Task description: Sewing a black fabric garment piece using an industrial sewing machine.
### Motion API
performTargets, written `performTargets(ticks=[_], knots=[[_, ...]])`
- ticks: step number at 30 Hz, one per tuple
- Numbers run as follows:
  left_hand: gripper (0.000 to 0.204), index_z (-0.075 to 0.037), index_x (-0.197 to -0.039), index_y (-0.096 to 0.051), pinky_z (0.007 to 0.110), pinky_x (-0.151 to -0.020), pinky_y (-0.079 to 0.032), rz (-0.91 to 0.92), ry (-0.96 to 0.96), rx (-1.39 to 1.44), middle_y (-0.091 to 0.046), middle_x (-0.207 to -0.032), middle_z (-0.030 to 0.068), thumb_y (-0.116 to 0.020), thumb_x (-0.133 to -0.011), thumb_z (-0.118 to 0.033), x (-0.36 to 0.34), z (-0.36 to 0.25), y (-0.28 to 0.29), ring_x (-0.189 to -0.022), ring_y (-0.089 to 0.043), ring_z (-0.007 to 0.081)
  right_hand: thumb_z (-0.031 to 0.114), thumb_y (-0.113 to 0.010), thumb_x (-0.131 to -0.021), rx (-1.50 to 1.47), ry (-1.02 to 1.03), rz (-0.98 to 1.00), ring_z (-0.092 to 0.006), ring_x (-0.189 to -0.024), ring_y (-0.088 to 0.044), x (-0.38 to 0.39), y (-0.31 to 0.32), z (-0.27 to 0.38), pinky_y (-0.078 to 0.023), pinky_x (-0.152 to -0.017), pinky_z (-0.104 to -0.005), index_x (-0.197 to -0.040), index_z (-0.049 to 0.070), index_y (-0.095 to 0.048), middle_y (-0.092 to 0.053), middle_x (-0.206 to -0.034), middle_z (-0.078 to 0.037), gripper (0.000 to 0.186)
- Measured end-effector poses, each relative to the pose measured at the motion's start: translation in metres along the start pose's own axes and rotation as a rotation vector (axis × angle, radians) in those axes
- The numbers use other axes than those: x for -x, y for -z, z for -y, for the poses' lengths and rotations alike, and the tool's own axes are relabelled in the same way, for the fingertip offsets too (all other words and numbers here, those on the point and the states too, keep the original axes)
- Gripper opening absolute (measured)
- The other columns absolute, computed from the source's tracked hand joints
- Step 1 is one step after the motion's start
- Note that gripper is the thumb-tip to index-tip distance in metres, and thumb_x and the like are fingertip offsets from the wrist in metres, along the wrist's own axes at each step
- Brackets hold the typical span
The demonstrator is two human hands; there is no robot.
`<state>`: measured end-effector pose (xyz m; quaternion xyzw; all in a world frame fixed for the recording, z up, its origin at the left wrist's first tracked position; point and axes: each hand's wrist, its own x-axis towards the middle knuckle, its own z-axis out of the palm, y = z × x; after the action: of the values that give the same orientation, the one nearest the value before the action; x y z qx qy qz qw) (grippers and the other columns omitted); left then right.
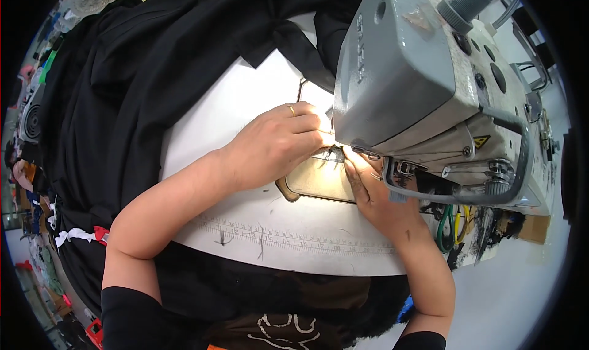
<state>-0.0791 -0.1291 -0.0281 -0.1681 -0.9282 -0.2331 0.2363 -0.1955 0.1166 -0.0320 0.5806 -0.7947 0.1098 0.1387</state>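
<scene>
A grey sewing machine head (399, 73) stands over the bright work spot. My left hand (279, 138), a ring on one finger, reaches in from the left. Its fingertips pinch together beside the needle area, on something too small or hidden to make out. From the right, my right hand (383, 193) comes in under the machine head, which covers part of it. Its fingers press together near the left fingertips, and what they hold is hidden. Dark thread ends (331, 155) show between the hands, just above a shiny metal plate (319, 181) set in the white tabletop (224, 129).
A large heap of black fabric (141, 73) covers the table's left and back. A printed ruler scale (294, 239) runs along the front edge, with loose thread scraps (261, 242) on it. Green-handled scissors (445, 227) and a yellow-handled tool (461, 224) lie at the right.
</scene>
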Motion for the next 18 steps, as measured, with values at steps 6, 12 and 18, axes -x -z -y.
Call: performTargets(ticks=[6,12,18], knots=[[0.012,-0.005,-0.096,-0.07,0.041,-0.089,-0.056,-0.017,0.028,0.057,-0.064,-0.093,0.0069,-0.076,-0.086,-0.004,-0.001,-0.001,0.0,-0.099,-0.065,0.0279,0.023,-0.072,-0.1,0.115,0.052,-0.032,-0.0187,-0.093,-0.073,-0.002,0.005,0.007,-0.057,-0.084,-0.0369,-0.117,0.016,-0.079,-0.077,-0.099,0.001,0.019],[0.01,-0.006,-0.097,-0.072,0.04,-0.088,-0.055,-0.001,0.039,0.085,-0.064,-0.093,0.0066,-0.076,-0.087,-0.004,-0.001,0.0,0.0,-0.099,-0.064,0.0271,0.023,-0.073,-0.1,0.124,0.059,0.036,-0.0198,-0.088,-0.071,0.003,0.003,0.001,-0.057,-0.077,-0.0371,-0.114,0.015,-0.078,-0.069,-0.087,0.001,0.017],[0.009,-0.005,-0.088,-0.067,0.04,-0.086,-0.055,-0.029,0.026,0.03,-0.063,-0.091,0.0067,-0.076,-0.087,-0.004,-0.004,0.001,-0.002,-0.1,-0.064,0.027,0.02,-0.068,-0.102,0.508,0.304,0.123,-0.0179,-0.087,-0.067,0.021,-0.004,-0.013,-0.058,-0.075,-0.0388,-0.134,0.017,-0.075,-0.062,-0.091,0.003,0.034]])
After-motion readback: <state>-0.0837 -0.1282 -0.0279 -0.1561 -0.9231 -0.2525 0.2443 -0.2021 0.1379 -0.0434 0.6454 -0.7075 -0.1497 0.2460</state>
